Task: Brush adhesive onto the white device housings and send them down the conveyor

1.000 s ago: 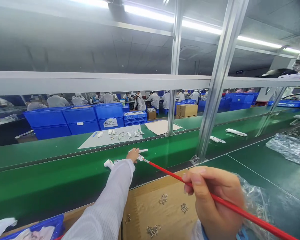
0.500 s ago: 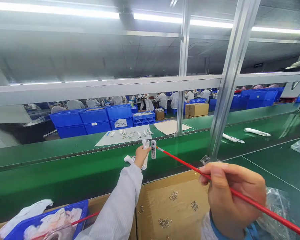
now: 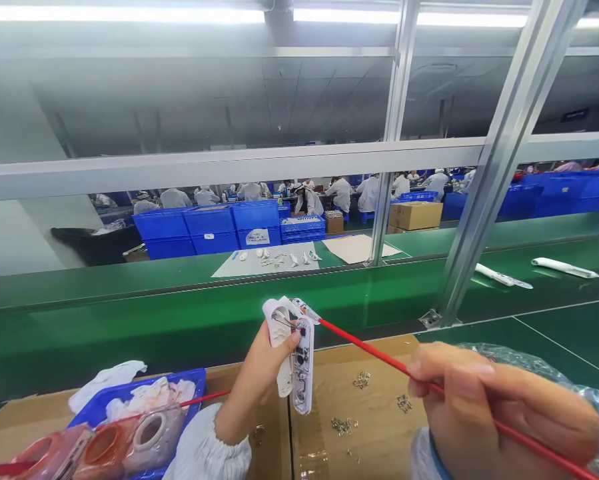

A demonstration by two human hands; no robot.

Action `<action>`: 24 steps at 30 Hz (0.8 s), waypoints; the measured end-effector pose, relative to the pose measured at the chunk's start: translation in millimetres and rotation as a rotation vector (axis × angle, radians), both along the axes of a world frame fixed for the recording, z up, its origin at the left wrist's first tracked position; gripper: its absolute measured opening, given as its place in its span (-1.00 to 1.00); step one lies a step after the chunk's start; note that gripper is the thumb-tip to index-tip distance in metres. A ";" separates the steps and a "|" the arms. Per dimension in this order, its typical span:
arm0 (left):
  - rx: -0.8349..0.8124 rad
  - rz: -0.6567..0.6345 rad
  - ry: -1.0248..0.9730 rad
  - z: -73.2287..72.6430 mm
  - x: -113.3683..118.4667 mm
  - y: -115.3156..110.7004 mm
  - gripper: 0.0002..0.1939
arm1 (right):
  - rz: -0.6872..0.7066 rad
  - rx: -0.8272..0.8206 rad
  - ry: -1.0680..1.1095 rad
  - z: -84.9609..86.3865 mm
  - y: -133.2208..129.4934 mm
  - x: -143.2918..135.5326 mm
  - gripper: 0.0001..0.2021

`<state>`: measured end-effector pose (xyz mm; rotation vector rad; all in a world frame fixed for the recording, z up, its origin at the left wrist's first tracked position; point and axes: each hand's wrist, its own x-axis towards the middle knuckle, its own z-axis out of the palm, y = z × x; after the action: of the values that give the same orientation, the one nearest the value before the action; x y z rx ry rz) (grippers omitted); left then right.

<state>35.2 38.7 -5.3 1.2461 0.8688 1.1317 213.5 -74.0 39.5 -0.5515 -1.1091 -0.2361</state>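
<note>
My left hand (image 3: 265,360) is closed around an opened white plastic casing, held up in front of the green belt. One half is a hollow shell (image 3: 280,350); beside it the other half (image 3: 303,373) carries a circuit board and parts, with thin wires near the top. My right hand (image 3: 499,400) pinches a long, thin red-handled brush (image 3: 369,348) slanting up to the left. Its far end meets the top of the casing, where a small white piece with orange marks shows; whether the tip touches is unclear.
Small metal parts lie in piles (image 3: 344,425) on the cardboard (image 3: 324,400). At lower left, a blue tray (image 3: 199,383) holds crumpled cloths and round-mouthed containers. White casings (image 3: 564,268) lie on the green belt (image 3: 129,333) at right. A metal post (image 3: 504,133) rises there; people work beyond.
My left hand has come nearer and lower with the casing, off the belt. The brush tip has followed to the casing's top. The view has shifted left.
</note>
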 end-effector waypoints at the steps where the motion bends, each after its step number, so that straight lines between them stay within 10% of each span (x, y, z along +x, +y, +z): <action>1: -0.004 0.011 0.009 -1.5 -2.8 -3.2 -0.48 | -0.002 0.021 -0.043 -1.7 0.0 -2.2 -0.91; 15: 0.047 0.236 0.189 -0.7 -18.6 -11.8 -0.48 | -0.096 -0.141 -0.430 -3.0 -7.0 -0.2 -0.81; 24: -0.072 0.174 -0.038 -1.7 -14.8 -7.3 -0.46 | -0.208 -0.386 -0.645 3.4 -18.9 19.8 -0.92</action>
<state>20.4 31.5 -7.1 1.1032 0.9960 1.2472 233.3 -92.9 42.9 -0.9765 -1.7425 -0.4009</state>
